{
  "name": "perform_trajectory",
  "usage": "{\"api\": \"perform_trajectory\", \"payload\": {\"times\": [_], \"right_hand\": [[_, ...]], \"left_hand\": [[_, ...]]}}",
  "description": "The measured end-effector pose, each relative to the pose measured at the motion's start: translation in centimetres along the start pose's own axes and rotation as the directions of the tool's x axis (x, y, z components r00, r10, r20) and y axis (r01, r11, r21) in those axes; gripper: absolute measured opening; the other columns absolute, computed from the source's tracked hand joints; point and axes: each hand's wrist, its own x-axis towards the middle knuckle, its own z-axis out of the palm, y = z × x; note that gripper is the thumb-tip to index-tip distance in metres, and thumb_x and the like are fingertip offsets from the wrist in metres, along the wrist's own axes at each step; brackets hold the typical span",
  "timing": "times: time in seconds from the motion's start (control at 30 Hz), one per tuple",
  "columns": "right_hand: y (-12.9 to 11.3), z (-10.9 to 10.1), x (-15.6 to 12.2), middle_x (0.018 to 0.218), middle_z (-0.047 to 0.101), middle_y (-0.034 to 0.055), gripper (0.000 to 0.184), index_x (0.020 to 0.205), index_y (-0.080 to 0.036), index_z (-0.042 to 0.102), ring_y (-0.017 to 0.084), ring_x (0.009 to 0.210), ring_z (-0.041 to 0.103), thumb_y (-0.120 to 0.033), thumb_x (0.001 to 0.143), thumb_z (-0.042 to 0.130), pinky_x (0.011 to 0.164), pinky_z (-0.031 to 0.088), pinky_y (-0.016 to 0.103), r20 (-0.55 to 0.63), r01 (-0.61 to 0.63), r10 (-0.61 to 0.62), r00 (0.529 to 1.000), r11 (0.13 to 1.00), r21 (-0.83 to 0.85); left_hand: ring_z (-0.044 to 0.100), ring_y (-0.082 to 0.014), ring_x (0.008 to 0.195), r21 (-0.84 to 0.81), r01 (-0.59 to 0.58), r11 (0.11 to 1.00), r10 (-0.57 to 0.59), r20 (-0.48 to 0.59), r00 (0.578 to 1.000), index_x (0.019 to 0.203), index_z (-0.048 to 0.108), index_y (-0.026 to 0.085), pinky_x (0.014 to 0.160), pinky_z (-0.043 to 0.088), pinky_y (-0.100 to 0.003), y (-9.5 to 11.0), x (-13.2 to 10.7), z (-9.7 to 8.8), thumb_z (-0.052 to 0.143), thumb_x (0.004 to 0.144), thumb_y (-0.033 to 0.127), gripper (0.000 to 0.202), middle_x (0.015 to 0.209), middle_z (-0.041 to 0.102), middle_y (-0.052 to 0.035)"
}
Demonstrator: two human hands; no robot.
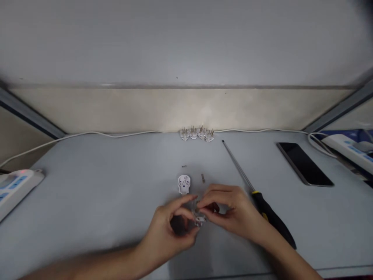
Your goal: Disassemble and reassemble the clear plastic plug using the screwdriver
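2 hands, my left hand (171, 227) and right hand (231, 212), pinch 1 small plug part (199, 221) between their fingertips; blur hides its long axis. Just beyond the grip lies a white cover (183, 184).

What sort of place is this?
Likely an electrical assembly bench: left hand and right hand pinch a plug part, plug inserts line the back wall, long screwdriver, power strips either side.

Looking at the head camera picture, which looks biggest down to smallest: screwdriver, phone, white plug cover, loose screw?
1. screwdriver: longest by far
2. phone: shorter but wider
3. white plug cover
4. loose screw: tiny
The held plug part is mostly hidden, so unranked.
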Motion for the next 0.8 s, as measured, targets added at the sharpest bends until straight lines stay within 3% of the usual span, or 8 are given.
{"api": "perform_trajectory", "payload": {"times": [0.2, 0.4, 0.6, 0.7, 0.8], "right_hand": [[-0.2, 0.1, -0.1, 0.077, 0.061, 0.0000, 0.016, 0.083, -0.015, 0.066, 0.004, 0.064, 0.053, -0.002, 0.076, 0.061, 0.057, 0.042, 0.014, 0.005, 0.030, -0.030, 1.000, 0.999, -0.040], [0.1, 0.4, -0.1, 0.081, 0.063, 0.0013, 0.009, 0.089, -0.018, 0.067, 0.005, 0.069, 0.055, -0.013, 0.086, 0.059, 0.060, 0.042, 0.017, 0.033, 0.097, -0.095, 0.995, 0.990, -0.098], [-0.4, 0.3, 0.0, 0.085, 0.062, -0.0010, 0.013, 0.100, -0.023, 0.065, 0.006, 0.075, 0.057, -0.022, 0.089, 0.059, 0.065, 0.046, 0.017, 0.080, 0.083, -0.073, 0.994, 0.989, -0.126], [0.0, 0.1, 0.0, 0.084, 0.060, -0.0008, 0.021, 0.110, -0.022, 0.061, 0.006, 0.075, 0.057, -0.020, 0.090, 0.055, 0.065, 0.049, 0.016, -0.042, 0.025, -0.040, 0.998, 0.952, -0.305], [1.3, 0.2, 0.1, 0.101, 0.060, 0.0078, 0.030, 0.118, -0.015, 0.057, 0.014, 0.091, 0.058, -0.008, 0.091, 0.046, 0.078, 0.053, 0.028, -0.158, -0.085, -0.006, 0.987, 0.825, -0.558]], "left_hand": [[0.061, -0.0102, 0.048, 0.045, 0.020, 0.999, -0.020, 0.002, 1.000, 0.120, 0.059, 0.024, 0.054, 0.053, -0.020, -0.2, 0.0, 0.1, 0.065, 0.063, 0.006, 0.060, 0.068, 0.075, 0.0064], [0.061, -0.0107, 0.047, 0.051, 0.016, 0.999, -0.016, -0.001, 1.000, 0.117, 0.060, 0.024, 0.052, 0.052, -0.020, -0.2, -0.1, 0.1, 0.065, 0.062, 0.006, 0.058, 0.066, 0.074, 0.0066], [0.062, -0.0112, 0.049, 0.030, 0.044, 0.999, -0.045, 0.011, 0.999, 0.119, 0.059, 0.023, 0.054, 0.054, -0.022, -0.2, 0.0, 0.0, 0.064, 0.064, 0.009, 0.056, 0.068, 0.075, 0.0051], [0.062, -0.0112, 0.050, 0.015, 0.072, 0.997, -0.072, 0.005, 0.997, 0.117, 0.060, 0.021, 0.054, 0.053, -0.021, 0.0, 0.2, -0.1, 0.065, 0.065, 0.010, 0.053, 0.068, 0.075, 0.0044], [0.062, -0.0114, 0.049, 0.021, 0.096, 0.995, -0.097, 0.020, 0.995, 0.115, 0.061, 0.021, 0.053, 0.052, -0.021, 0.3, 0.2, -0.1, 0.065, 0.064, 0.011, 0.052, 0.065, 0.074, 0.0046]]}}
